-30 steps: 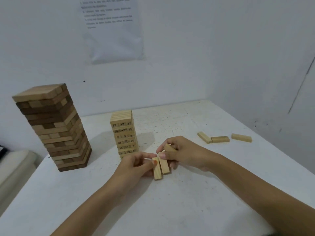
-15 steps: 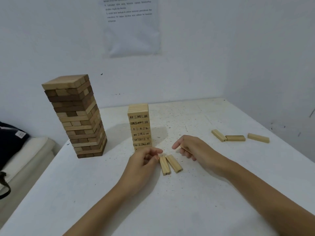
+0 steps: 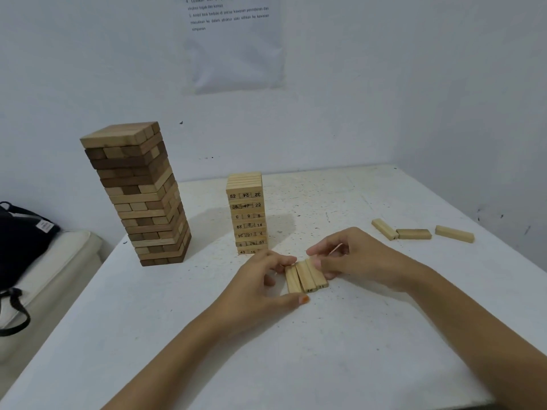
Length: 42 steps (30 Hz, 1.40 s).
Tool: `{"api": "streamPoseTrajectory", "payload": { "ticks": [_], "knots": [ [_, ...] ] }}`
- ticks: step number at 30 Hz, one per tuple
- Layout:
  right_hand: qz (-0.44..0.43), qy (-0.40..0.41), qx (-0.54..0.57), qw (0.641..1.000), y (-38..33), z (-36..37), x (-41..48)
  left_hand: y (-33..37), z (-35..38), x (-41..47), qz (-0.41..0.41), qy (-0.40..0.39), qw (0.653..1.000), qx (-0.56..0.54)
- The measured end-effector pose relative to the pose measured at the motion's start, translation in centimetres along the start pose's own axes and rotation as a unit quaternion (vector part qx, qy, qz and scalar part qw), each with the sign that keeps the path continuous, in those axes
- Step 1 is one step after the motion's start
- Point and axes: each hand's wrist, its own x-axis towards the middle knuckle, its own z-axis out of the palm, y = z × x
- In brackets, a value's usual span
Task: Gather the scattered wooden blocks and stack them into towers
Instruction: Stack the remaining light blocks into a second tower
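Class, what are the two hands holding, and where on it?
The three blocks, side by side on the table: left hand grips the left side, right hand the right side's far end.

A white speckled table (image 3: pixel 355 350) bears a tall tower (image 3: pixel 139 196) at left and a small numbered tower (image 3: pixel 247 214) at centre. Just below it three blocks (image 3: pixel 306 276) lie side by side; loose blocks (image 3: pixel 414 233) lie at right.

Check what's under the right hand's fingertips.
A row of three pale rectangular wooden blocks, flat on the white table, side by side. The right hand and left hand cover their far ends; anything beneath the palm is hidden.
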Motion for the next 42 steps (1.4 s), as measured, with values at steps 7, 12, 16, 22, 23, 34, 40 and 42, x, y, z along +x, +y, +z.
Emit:
{"api": "streamPoseTrajectory", "payload": {
  "ticks": [7,12,16,22,23,34,40,42],
  "knots": [
    [-0.013,-0.067,-0.114,0.991,0.1,-0.8,-0.3,-0.3,0.2,0.3,0.055,0.036,0.998,0.001],
    [-0.051,-0.039,-0.116,0.991,-0.1,-0.2,-0.5,-0.4,0.3,0.5,0.062,0.065,0.996,-0.008],
    [-0.062,-0.023,-0.115,0.991,0.1,0.2,-0.5,-0.4,0.1,0.4,0.06,0.073,0.996,-0.006],
    [-0.106,-0.008,-0.164,0.981,0.4,0.3,0.0,-0.6,-0.1,0.5,0.051,0.073,0.996,0.005],
    [-0.115,-0.011,-0.165,0.979,0.4,0.3,0.1,-0.7,-0.1,0.5,0.049,0.072,0.996,0.005],
    [-0.15,-0.009,-0.155,0.976,0.7,0.4,0.4,-0.9,-0.8,0.7,0.039,0.011,0.999,-0.008],
    [-0.158,-0.007,-0.149,0.976,0.5,0.4,0.3,-1.0,-0.8,0.7,0.042,0.025,0.999,0.001],
    [-0.163,-0.005,-0.151,0.975,0.4,0.5,0.3,-1.0,-0.8,0.7,0.041,0.026,0.999,0.002]
  ]
}}
